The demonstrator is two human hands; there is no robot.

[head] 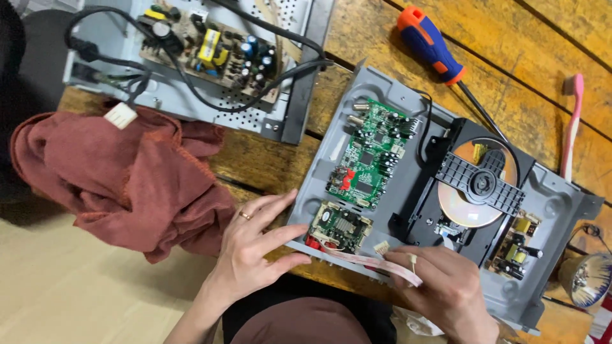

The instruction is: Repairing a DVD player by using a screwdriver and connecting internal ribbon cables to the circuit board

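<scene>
We log an opened player chassis on the wooden surface. Left hand, fingers spread open, steadies its edge beside the small board. Right hand pinches the flat ribbon cable. Screwdriver, red cloth nearby.

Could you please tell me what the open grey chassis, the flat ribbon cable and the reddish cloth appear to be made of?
The grey chassis looks like painted or plain sheet metal: thin folded edges, matte finish. The ribbon cable, pinched by the right hand, seems flexible plastic, pale, flat and bending. The reddish cloth looks like soft woven fabric, given its folds and stitched hem. The left hand rests at the chassis edge.
</scene>
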